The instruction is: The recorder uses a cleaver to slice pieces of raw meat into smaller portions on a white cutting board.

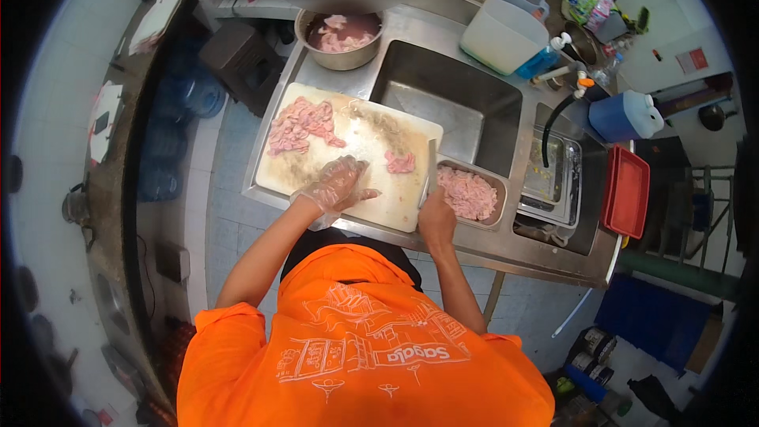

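Note:
My left hand [341, 185], in a clear plastic glove, rests over the lower middle of a stained white cutting board [362, 201], its thumb spread from the fingers. My bare right hand [437, 219] grips a knife [432, 166], its blade upright along the board's right edge. Between the hands and a little farther off, a small piece of raw pink meat [400, 162] lies on the board. A larger heap of raw meat [302, 124] covers the board's upper left. Right of the knife, an oval metal pan [501, 201] holds cut meat [468, 193].
Behind the board are a metal pot [347, 59] with meat in reddish liquid and a steel sink basin [433, 107]. Farther right stand a plastic tub [504, 35], a second basin with metal trays [551, 178], a blue jug [622, 117] and red trays [628, 193].

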Tool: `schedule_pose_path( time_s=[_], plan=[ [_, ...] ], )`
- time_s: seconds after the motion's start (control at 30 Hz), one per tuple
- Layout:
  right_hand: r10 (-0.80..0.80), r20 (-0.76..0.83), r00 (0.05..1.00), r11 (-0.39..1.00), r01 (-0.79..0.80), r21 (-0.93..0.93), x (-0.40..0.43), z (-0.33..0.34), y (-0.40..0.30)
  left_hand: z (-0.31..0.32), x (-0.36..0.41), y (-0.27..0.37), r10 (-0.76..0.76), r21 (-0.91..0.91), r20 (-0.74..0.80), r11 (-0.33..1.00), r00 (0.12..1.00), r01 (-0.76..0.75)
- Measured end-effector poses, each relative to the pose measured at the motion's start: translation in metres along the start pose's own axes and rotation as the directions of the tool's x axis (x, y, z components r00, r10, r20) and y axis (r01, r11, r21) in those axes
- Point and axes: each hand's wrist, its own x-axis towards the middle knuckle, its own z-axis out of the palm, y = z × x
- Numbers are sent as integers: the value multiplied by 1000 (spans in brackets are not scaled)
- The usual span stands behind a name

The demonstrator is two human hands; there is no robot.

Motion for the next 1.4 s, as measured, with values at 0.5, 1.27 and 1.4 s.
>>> schedule_pose_path(
  time_s=[0.5, 1.27, 1.4],
  plan=[
    [314, -114, 943, 948, -303, 103, -79, -52, 37, 133, 124, 6, 80, -124, -251, 986, 965, -114],
    [331, -245, 911, 895, -220, 388, -29, -76, 15, -31, 51, -99, 179, -146, -272, 963, 945, -225],
    [286, -193, 939, 905, -199, 375, -25, -73, 6, -71, 42, -39, 170, -741, -335, 560, 927, -370]
  ],
)
